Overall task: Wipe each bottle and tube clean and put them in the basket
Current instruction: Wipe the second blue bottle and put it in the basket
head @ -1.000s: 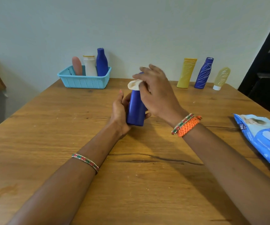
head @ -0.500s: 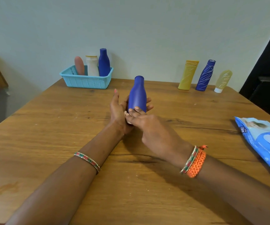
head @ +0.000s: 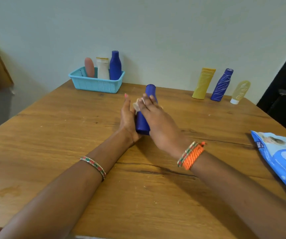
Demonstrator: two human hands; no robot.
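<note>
Plain blue bottle (head: pixel 143 121), turquoise basket (head: pixel 94 84), yellow tube (head: pixel 203 83), white-scribbled blue bottle (head: pixel 221 85)

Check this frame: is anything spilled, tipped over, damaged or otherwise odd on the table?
Nothing is spilled or toppled. The oddities: the yellow tube, the streaked blue bottle and the pale yellow tube lean against the wall with light smears on them, and a dark crack runs across the table.
</note>
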